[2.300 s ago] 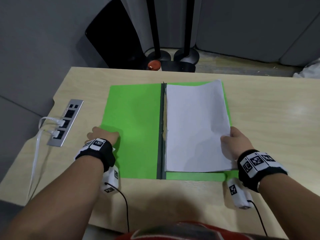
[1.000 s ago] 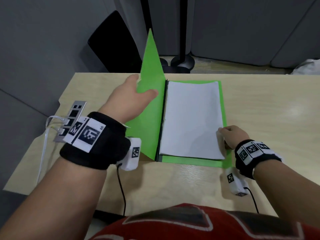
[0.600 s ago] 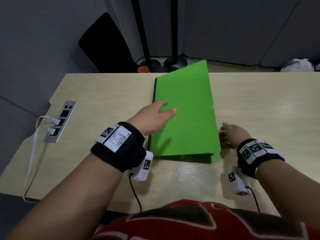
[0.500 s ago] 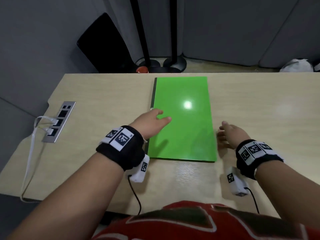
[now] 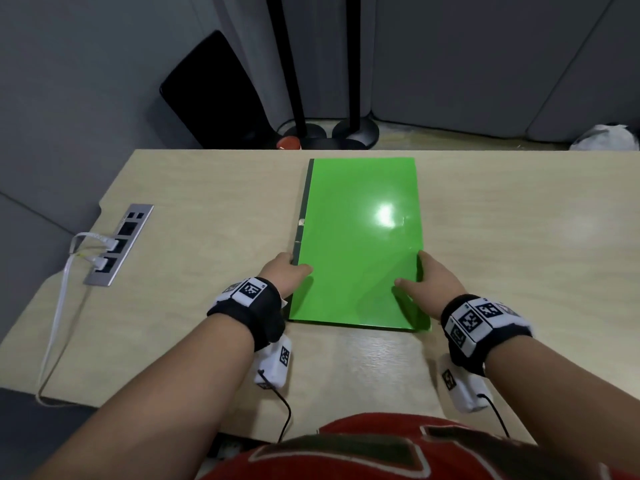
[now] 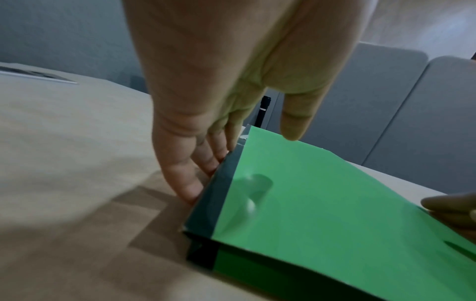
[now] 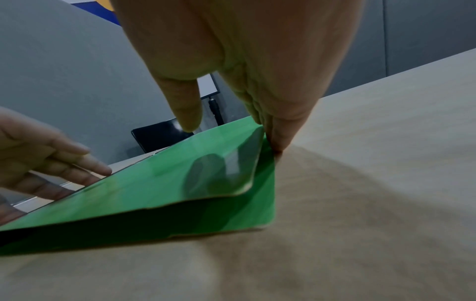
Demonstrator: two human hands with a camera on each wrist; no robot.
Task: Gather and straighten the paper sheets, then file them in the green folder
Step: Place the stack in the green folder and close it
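The green folder (image 5: 356,237) lies closed on the wooden table (image 5: 207,202), its dark spine to the left. The paper sheets are hidden inside it. My left hand (image 5: 285,273) is at the spine near the front corner. In the left wrist view its straight fingers (image 6: 190,183) touch the spine edge of the folder (image 6: 322,203) and the thumb hovers over the cover. My right hand (image 5: 426,282) is at the opposite edge. The right wrist view shows its fingertips (image 7: 276,140) against the folder (image 7: 154,193) edge, thumb above the slightly lifted cover.
A metal socket panel (image 5: 119,244) with white cables (image 5: 59,306) plugged in is set into the table at the left. Behind the table's far edge stand two black pole bases (image 5: 353,133) and a dark panel (image 5: 214,95). A white bag (image 5: 606,136) lies at the far right.
My left hand swung the cover over the sheets and the folder closed. Both hands then moved to the folder's side edges near its front end.
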